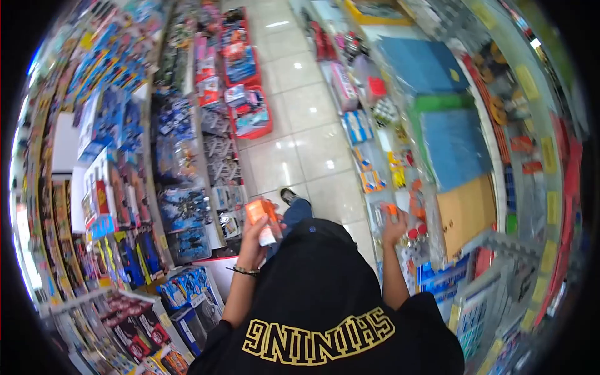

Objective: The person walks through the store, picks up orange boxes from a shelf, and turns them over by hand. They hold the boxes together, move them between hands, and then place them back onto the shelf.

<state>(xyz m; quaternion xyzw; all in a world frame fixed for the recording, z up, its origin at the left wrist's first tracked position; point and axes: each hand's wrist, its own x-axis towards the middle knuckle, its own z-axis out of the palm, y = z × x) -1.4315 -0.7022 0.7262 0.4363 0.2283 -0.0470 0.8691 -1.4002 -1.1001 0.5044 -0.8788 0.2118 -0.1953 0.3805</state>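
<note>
The left hand [252, 236] grips an orange-and-white rectangular carton [269, 216], probably light, crushable, best held mid-sides; the right hand [394, 230] meets a small orange object [392, 210], grip unclear.

The floor [281, 157] is surfaced in smooth, glossy tile, the shirt [320, 281] is made of matt cloth, shiny plastic is seen in the blue sheets [453, 145], and smooth card is suggested by the orange box [257, 210].

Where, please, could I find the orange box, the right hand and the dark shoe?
Orange box [257, 209]: head view, on its orange upper part.
Right hand [394, 230]: head view, mid-hand.
Dark shoe [288, 195]: head view, on its upper.
</note>
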